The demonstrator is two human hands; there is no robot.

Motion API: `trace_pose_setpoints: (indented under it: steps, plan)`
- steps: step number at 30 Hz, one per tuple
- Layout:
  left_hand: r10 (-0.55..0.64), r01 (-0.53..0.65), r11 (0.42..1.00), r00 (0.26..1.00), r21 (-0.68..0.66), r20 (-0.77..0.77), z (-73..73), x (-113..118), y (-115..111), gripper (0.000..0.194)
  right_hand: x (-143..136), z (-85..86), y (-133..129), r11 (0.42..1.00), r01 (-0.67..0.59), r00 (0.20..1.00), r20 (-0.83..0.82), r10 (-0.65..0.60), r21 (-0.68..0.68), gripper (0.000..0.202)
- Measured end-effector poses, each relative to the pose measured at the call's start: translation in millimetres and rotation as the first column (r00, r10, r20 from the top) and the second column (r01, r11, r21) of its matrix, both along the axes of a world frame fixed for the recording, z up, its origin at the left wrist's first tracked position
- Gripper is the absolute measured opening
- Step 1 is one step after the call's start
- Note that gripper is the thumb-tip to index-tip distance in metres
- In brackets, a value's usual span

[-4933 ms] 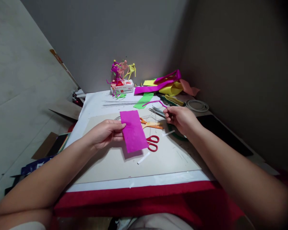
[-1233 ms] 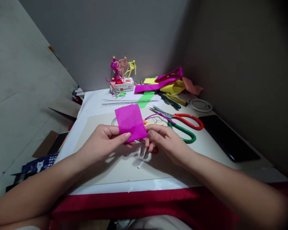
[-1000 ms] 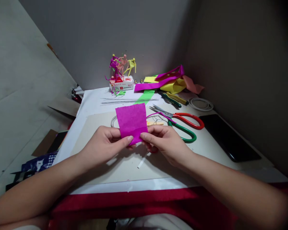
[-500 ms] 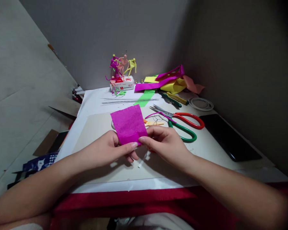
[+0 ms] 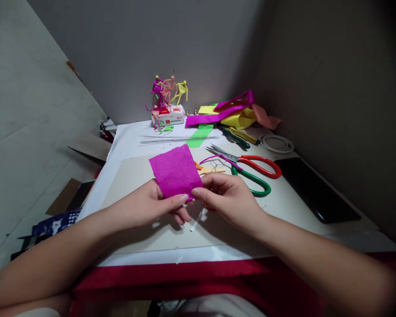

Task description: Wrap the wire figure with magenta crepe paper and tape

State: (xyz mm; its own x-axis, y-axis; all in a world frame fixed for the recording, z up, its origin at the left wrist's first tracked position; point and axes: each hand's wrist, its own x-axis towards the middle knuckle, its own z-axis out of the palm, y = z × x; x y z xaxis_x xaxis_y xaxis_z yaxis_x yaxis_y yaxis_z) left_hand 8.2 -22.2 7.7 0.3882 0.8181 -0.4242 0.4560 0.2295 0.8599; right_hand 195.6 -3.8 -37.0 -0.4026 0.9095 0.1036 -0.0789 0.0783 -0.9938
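Observation:
A square of magenta crepe paper (image 5: 175,171) is held up above the board, tilted toward me. My left hand (image 5: 158,200) grips its lower edge, thumb on top and fingers underneath. My right hand (image 5: 226,196) pinches the lower right corner between thumb and fingers. Just beyond my right hand lie large scissors (image 5: 262,166) with one red and one green handle, blades slightly apart. A thin magenta-wrapped wire (image 5: 219,156) lies across the scissors. Behind the paper, an orange-handled tool (image 5: 198,165) is partly hidden.
Several small wire-and-paper figures (image 5: 170,90) stand on and by a white and red box (image 5: 168,116). Nearby are crepe strips (image 5: 232,116), thin wires (image 5: 171,139), green-yellow pliers (image 5: 239,137), a white coil (image 5: 277,143) and a black phone (image 5: 315,189) at right.
The paper square has turned slightly and its upper edge has shifted a little to the left. Both hands keep nearly the same place and still hold it.

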Motion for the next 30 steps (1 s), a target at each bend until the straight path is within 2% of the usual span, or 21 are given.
trace_pose_setpoints:
  steps: [7,10,15,19,23,27,30]
  plan:
    - [0.031,-0.027,0.998,0.997,0.052,-0.070,0.1,3.0,0.3,0.022,-1.9,-2.9,2.3,0.984,-0.166,0.986,-0.006,0.166,-0.066,0.021]
    - [0.043,-0.039,0.998,0.997,0.054,-0.065,-0.6,3.0,1.5,0.022,-1.1,-5.1,3.7,0.988,-0.137,0.990,0.024,0.138,-0.068,0.019]
    - [-0.037,0.041,0.999,0.994,0.032,-0.101,-0.6,0.6,4.3,0.036,0.1,-4.7,4.4,0.987,-0.108,0.992,0.051,0.115,-0.119,0.015]
    - [-0.071,0.077,0.996,0.990,0.045,-0.125,0.8,0.4,2.9,0.036,-1.7,-2.1,3.9,0.986,-0.115,0.992,0.041,0.121,-0.123,0.014]
    - [-0.063,0.066,0.998,0.992,0.025,-0.107,-0.2,0.3,1.6,0.034,-2.7,-2.3,4.3,0.983,-0.153,0.988,-0.006,0.153,-0.104,0.013]
    - [0.008,-0.008,1.000,1.000,-0.021,-0.013,-2.8,0.3,2.9,0.030,-2.2,-4.1,5.3,0.993,-0.089,0.996,0.005,0.090,-0.072,0.010]
    - [0.013,-0.013,0.999,1.000,-0.040,-0.003,-3.5,0.5,3.8,0.029,-1.4,-4.7,5.5,0.993,-0.069,0.998,0.003,0.070,-0.098,0.010]
